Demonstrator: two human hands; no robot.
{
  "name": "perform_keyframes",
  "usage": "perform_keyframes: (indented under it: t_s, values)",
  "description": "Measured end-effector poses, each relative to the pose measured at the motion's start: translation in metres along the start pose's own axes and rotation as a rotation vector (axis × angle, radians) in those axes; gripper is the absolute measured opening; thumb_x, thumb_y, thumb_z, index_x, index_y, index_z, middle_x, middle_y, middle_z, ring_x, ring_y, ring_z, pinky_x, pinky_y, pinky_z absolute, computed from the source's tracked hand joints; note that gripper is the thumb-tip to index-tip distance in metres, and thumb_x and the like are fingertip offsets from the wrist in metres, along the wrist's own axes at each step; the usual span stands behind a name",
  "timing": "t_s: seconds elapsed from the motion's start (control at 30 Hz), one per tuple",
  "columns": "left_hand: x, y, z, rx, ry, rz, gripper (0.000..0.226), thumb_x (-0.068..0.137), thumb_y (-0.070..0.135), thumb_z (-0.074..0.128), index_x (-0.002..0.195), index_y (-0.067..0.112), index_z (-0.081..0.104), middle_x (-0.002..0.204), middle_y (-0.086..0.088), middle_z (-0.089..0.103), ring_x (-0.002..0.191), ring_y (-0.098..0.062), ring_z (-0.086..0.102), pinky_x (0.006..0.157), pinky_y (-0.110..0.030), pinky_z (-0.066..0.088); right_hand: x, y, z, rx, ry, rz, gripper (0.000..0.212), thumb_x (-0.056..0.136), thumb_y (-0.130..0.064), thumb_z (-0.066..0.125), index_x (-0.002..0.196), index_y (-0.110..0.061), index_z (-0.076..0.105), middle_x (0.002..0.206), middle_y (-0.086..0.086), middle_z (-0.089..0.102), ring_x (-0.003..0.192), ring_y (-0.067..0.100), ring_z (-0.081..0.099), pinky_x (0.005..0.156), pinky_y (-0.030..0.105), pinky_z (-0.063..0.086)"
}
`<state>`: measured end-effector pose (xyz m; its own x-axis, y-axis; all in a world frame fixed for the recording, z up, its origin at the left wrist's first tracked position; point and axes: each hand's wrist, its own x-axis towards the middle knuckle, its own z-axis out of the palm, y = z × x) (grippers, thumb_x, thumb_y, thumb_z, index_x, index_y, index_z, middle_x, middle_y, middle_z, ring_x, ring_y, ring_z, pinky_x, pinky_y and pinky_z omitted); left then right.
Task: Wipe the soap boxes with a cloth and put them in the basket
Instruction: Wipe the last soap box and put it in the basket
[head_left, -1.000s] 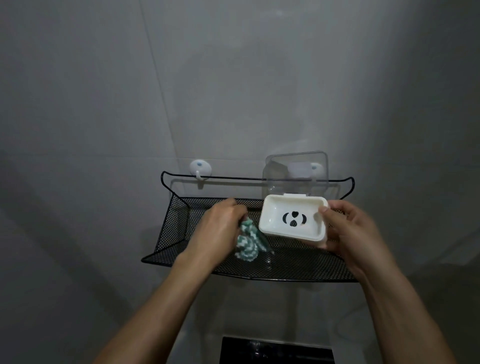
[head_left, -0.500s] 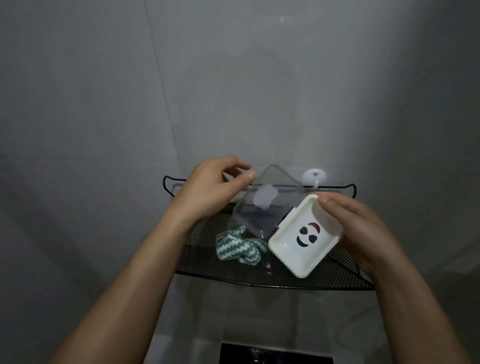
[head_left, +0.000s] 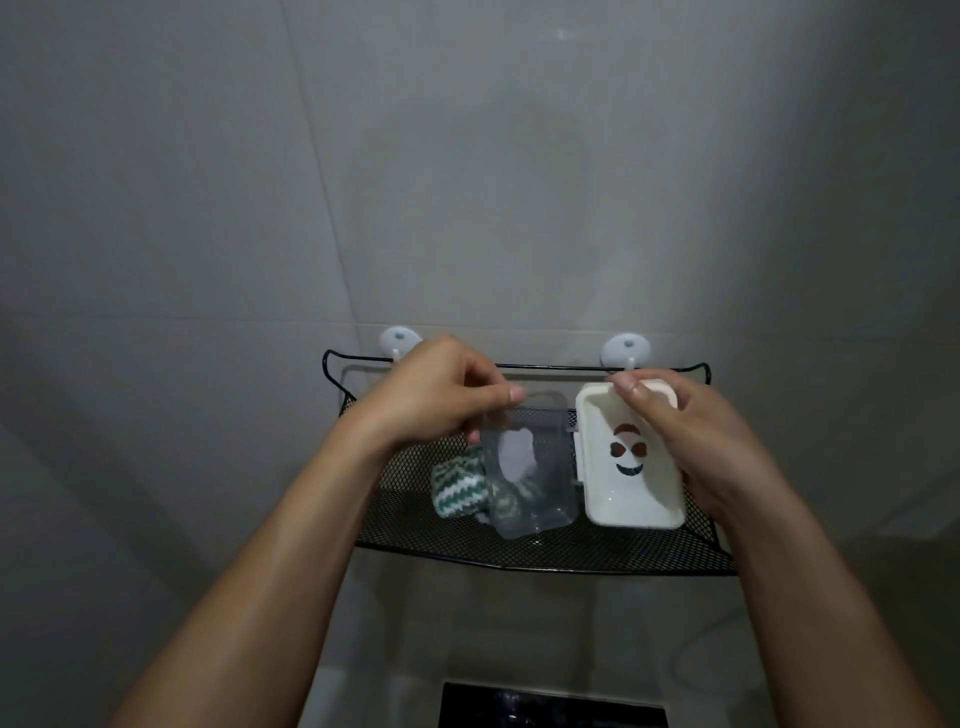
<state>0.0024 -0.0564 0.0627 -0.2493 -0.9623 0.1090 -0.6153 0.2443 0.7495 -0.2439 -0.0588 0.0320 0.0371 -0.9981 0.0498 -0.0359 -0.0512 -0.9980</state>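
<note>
- The right hand (head_left: 691, 441) grips the white soap box (head_left: 631, 457) from its 3 o'clock side, fingers curled over the far rim and thumb side hidden behind the tray.
- The box stands open and tilted toward the camera, so the inside of the tray shows, with a smiling face printed on it.
- The left hand (head_left: 441, 400) pinches the clear lid (head_left: 530, 462) at its far edge, thumb tip on top at the lid's 12 o'clock, the other fingers curled beneath.
- The lid swings out at 9 o'clock of the tray, joined to it along a hinge at the tray's left edge; a pale patch shows through the clear plastic.
- Both hands hold the box above the black mesh basket (head_left: 597, 551), clear of its floor as far as can be told.
- The green and white zigzag cloth (head_left: 457, 488) lies bunched on the basket floor, at 7 o'clock of the left hand and partly behind the lid; neither hand touches it.
- The basket hangs by its wire rim from two white hooks (head_left: 626, 349) on the grey tiled wall (head_left: 467, 182).
</note>
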Motion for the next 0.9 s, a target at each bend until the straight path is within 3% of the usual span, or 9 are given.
perform_keyframes:
  t_s: [0.13,0.3,0.47,0.67,0.73,0.83,0.9]
  values:
    - [-0.003,-0.018,0.003,-0.144,0.101,-0.032,0.026,0.095,0.029,0.064,0.08,0.009,0.074,0.071,-0.005,0.075,0.048,-0.013,0.061,0.048,-0.023,0.048,-0.003,0.001,-0.007,0.023,0.035,0.025,0.058,0.064,-0.055,0.072,0.111,-0.021,0.07,0.095,0.003,0.076,0.081,0.019,0.074,0.067,0.034,0.058]
    - [-0.015,-0.041,0.012,-0.486,0.183,-0.137,0.024,0.099,0.02,0.057,0.089,0.001,0.069,0.079,-0.016,0.075,0.053,-0.018,0.065,0.048,-0.024,0.051,-0.008,0.018,-0.014,0.204,0.049,0.147,0.031,0.085,-0.034,0.07,0.106,-0.013,0.068,0.106,0.013,0.075,0.097,0.024,0.073,0.088,0.042,0.058]
    - [-0.025,-0.039,0.035,-0.701,0.095,-0.253,0.024,0.102,0.015,0.048,0.098,-0.004,0.062,0.083,-0.02,0.072,0.061,-0.024,0.066,0.053,-0.025,0.054,-0.016,0.025,0.005,0.399,-0.18,0.249,0.042,0.086,-0.028,0.063,0.12,-0.003,0.063,0.112,0.022,0.072,0.104,0.034,0.071,0.081,0.044,0.061]
    - [-0.029,-0.029,0.044,-0.754,0.042,-0.266,0.025,0.103,0.009,0.045,0.1,-0.011,0.06,0.081,-0.025,0.067,0.061,-0.026,0.065,0.054,-0.027,0.056,-0.014,0.029,0.008,0.505,-0.153,0.257,0.027,0.101,-0.01,0.047,0.119,0.005,0.06,0.113,0.024,0.071,0.102,0.038,0.071,0.072,0.044,0.062]
    - [-0.03,-0.031,0.038,-0.643,0.053,-0.243,0.027,0.103,0.012,0.046,0.1,-0.007,0.065,0.084,-0.019,0.071,0.065,-0.023,0.066,0.057,-0.027,0.055,-0.013,0.03,0.005,0.505,-0.138,0.257,0.026,0.102,-0.01,0.047,0.118,0.004,0.061,0.114,0.023,0.071,0.101,0.036,0.072,0.071,0.043,0.062]
    - [-0.026,-0.042,0.028,0.076,0.111,-0.14,0.018,0.097,0.02,0.06,0.11,0.017,0.071,0.101,0.003,0.073,0.088,-0.01,0.066,0.08,-0.03,0.053,-0.012,0.03,-0.003,0.499,-0.101,0.247,0.025,0.101,-0.011,0.048,0.12,0.003,0.058,0.115,0.021,0.071,0.103,0.036,0.071,0.072,0.044,0.062]
    - [-0.022,-0.045,0.027,0.412,-0.037,-0.112,0.029,0.093,0.024,0.063,0.122,0.028,0.066,0.116,0.008,0.067,0.099,-0.008,0.061,0.088,-0.028,0.048,-0.011,0.03,-0.007,0.486,-0.079,0.236,0.026,0.101,-0.011,0.048,0.12,0.002,0.058,0.115,0.02,0.072,0.103,0.035,0.071,0.073,0.045,0.062]
